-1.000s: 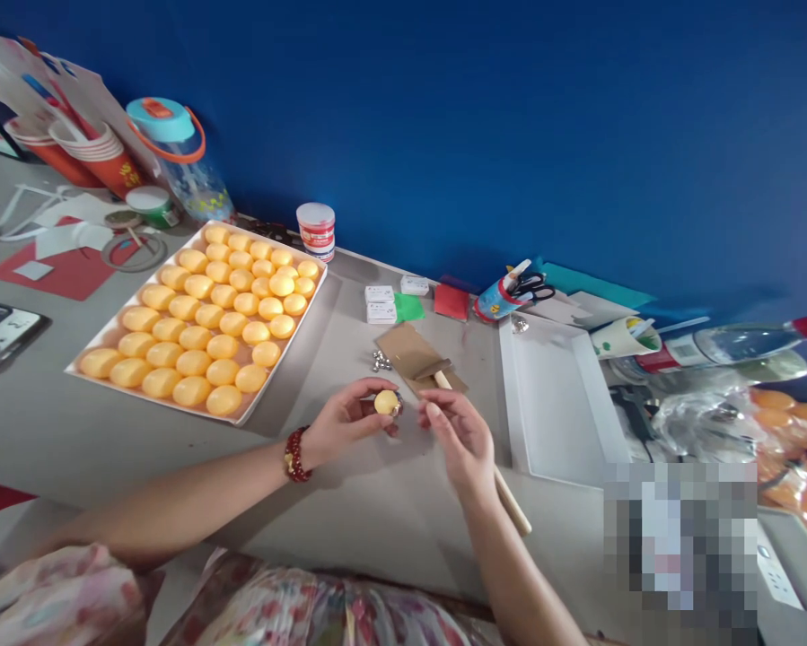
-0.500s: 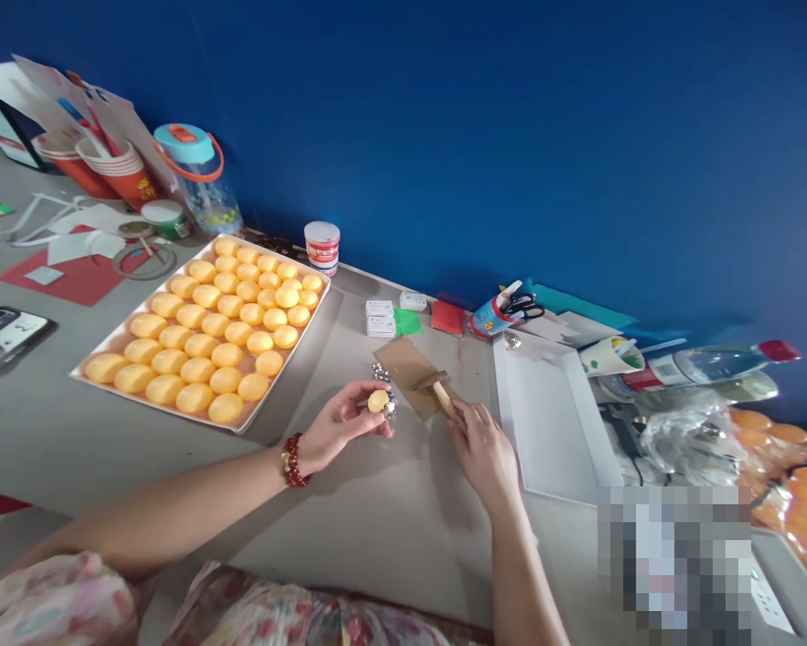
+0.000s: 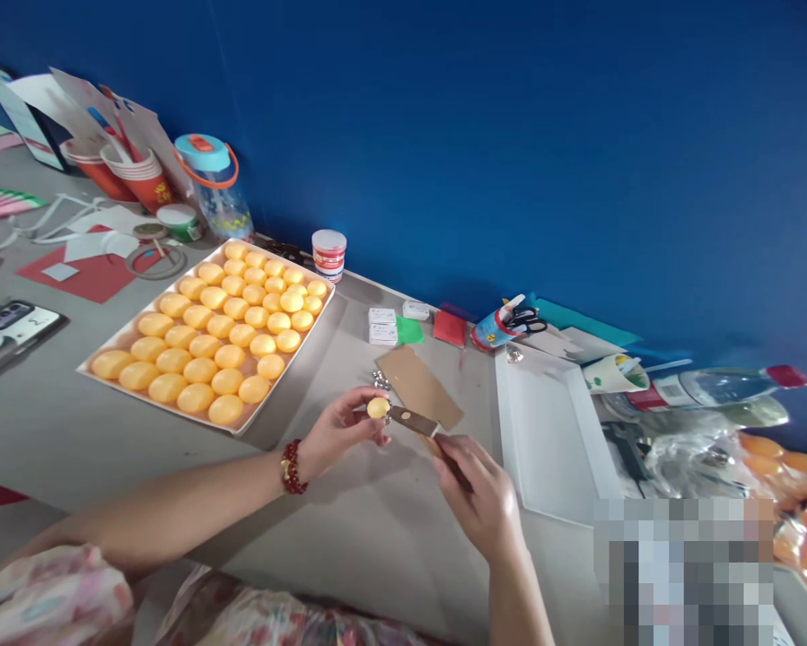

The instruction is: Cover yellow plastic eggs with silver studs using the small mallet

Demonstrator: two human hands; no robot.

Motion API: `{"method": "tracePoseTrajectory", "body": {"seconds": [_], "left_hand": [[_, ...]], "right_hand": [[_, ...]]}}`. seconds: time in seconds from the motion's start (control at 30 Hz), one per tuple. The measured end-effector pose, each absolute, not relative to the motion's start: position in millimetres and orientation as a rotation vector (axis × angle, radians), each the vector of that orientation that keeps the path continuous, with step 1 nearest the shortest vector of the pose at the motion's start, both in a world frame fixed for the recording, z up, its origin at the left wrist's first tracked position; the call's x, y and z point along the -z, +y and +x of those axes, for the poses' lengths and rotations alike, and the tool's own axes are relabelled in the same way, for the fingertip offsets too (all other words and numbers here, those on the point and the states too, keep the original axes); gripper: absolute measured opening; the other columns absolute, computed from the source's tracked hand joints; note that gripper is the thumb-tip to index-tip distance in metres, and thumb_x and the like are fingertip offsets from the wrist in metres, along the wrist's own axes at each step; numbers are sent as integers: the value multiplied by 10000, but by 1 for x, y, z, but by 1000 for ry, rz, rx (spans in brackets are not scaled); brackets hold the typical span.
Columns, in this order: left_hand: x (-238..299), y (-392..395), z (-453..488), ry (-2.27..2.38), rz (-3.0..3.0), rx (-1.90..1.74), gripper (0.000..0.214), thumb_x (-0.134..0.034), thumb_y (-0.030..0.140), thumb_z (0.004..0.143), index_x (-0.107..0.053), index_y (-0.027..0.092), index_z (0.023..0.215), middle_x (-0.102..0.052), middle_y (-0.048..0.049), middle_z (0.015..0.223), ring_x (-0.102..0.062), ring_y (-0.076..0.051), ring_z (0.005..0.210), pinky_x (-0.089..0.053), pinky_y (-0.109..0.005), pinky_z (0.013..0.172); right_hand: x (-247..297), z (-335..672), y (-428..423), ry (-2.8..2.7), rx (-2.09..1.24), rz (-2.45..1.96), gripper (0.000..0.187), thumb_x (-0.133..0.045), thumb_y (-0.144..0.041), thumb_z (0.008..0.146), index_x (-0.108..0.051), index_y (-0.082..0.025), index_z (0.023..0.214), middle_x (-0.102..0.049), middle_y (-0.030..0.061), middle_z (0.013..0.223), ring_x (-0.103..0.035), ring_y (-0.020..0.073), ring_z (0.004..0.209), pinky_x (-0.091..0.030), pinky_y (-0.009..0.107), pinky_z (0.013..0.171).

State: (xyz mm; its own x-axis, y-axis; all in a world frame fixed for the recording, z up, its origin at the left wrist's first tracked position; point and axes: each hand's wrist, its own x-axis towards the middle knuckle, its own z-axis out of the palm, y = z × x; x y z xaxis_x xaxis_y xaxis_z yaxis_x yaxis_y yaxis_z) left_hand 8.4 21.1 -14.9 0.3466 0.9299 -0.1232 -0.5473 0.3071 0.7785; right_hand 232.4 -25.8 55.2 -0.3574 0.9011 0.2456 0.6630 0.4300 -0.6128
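Near edge: patterned garment [image 3: 275,621]. Right hand [image 3: 480,493]: fingers wrapped round the handle of a wooden-handled tool [image 3: 413,421], its dark, flat head directed left. Left hand [image 3: 349,426], red bead bracelet [image 3: 293,467] at the wrist: thumb and fingers pinch one yellow ball [image 3: 377,408] above the grey table [image 3: 376,529]. Shiny metal on the ball's right side; tool head right against or just beside it, contact cannot be told.

Just beyond: cluster of metal pieces [image 3: 381,379] and a brown sheet [image 3: 422,388]. Left: shallow tray [image 3: 233,432] of yellow balls in rows. Right: white open box [image 3: 557,431], sides low.

Farther: small white boxes [image 3: 382,326] by a green square [image 3: 410,330], then a red square [image 3: 450,328]. Far: white-lidded jar [image 3: 328,255], blue wall [image 3: 430,144] behind.
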Motion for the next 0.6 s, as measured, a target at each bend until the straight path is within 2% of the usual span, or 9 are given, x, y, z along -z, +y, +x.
{"method": "tracePoseTrajectory", "body": {"seconds": [0.1, 0.6], "left_hand": [[16, 21, 9, 653, 708, -1074, 360, -781, 239, 778, -647, 204, 1111, -638, 23, 804, -623, -97, 614, -602, -400, 779], [18, 22, 10, 647, 724, -1096, 376, -788, 220, 772, -649, 194, 1120, -647, 7, 837, -622, -106, 652, -600, -378, 766]], "right_hand": [[-54, 231, -24, -2193, -522, -1336, 259, -500, -165, 963, -578, -236, 1200, -681, 80, 1029, -674, 193, 862, -529, 286, 695], [-51, 231, -24, -2168, -543, -1339, 247, -509, -165, 961, -587, -230, 1187, -681, 67, 998, -674, 178, 840, -528, 277, 701]]}}
